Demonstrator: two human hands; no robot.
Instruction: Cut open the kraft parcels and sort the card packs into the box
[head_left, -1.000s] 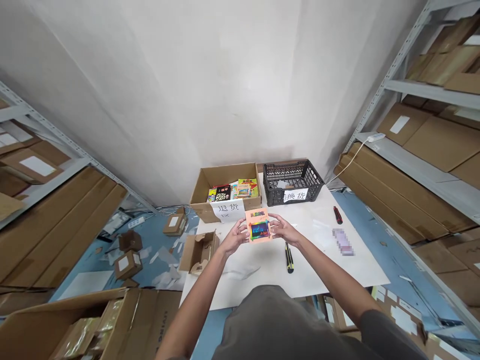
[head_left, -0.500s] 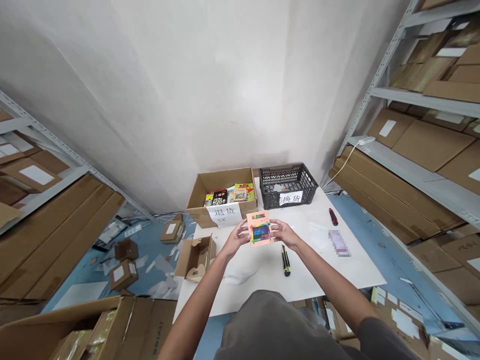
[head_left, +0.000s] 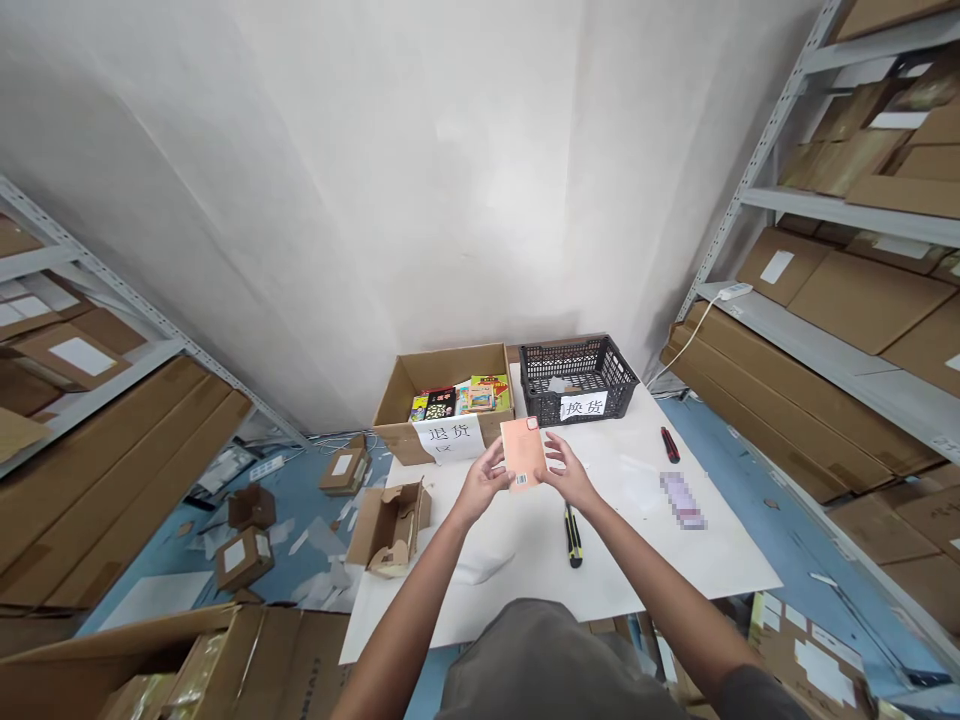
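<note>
And here, above the white table (head_left: 720, 545), a pale orange booklet (head_left: 524, 450) is being held up in two hands, its plain face turned to the camera. A barcode (head_left: 520, 480) is shown near its lower edge, and a small white patch outlined in red is seen at the upper right corner.

The lower left edge is gripped by the left hand (head_left: 484, 488), thumb laid on the face, fingers curled at the side. On the other side the booklet is pinched by the right hand (head_left: 570, 475): the thumb is pressed on the lower right corner, the fingers loosely spread along the edge, their tips partly hidden.

Just beyond, books (head_left: 440, 404) are held in an open carton (head_left: 390, 440), its front hung with a lettered white sheet (head_left: 450, 438). Beside it, a black crate (head_left: 620, 402) is fronted by a paper label (head_left: 583, 406).

Nearer the left arm, a small opened box (head_left: 365, 522) is placed at the table's edge. Below the right hand, a yellow-and-black cutter (head_left: 573, 540) is laid flat; farther right, a red-and-black cutter (head_left: 670, 445) is seen near a pixelated purplish item (head_left: 682, 500), whose details cannot be made out.
</note>
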